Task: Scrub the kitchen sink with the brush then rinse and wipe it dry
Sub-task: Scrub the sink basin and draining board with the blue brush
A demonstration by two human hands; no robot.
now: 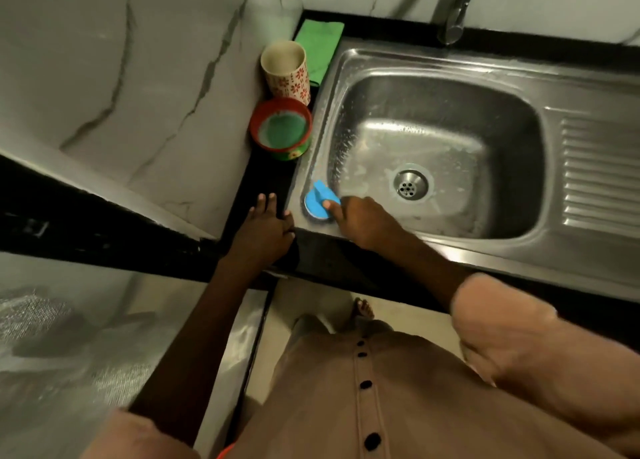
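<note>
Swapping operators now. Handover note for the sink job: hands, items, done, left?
Right hand: grips the blue brush, pressing it on the sink rim at the near left corner.
Left hand: fingers straight, resting flat on the black counter beside the sink.
Green cloth: lies on the counter at the far left corner, behind the floral cup and the red soap tub.
Done: basin looks wet and soapy.
Left: finish scrubbing, rinse at the tap, wipe dry.
</note>
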